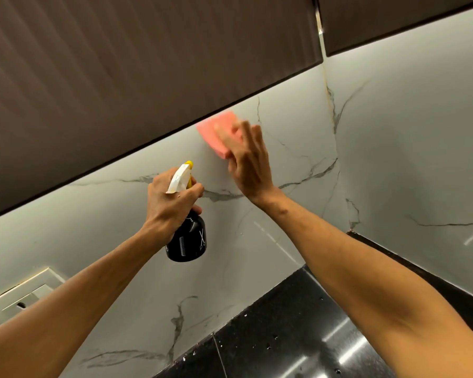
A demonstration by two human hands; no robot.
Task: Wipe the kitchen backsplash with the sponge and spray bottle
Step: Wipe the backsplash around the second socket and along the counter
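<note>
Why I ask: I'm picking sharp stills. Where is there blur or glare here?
Head view: the sponge and the fingers of the right hand are motion-blurred, while the spray bottle in the left hand is fairly sharp. Head view: white glare streaks lie on the black countertop.

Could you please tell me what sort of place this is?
Most likely a kitchen: a marble-look backsplash runs under dark wall cabinets and meets a glossy black countertop in a corner.
</note>
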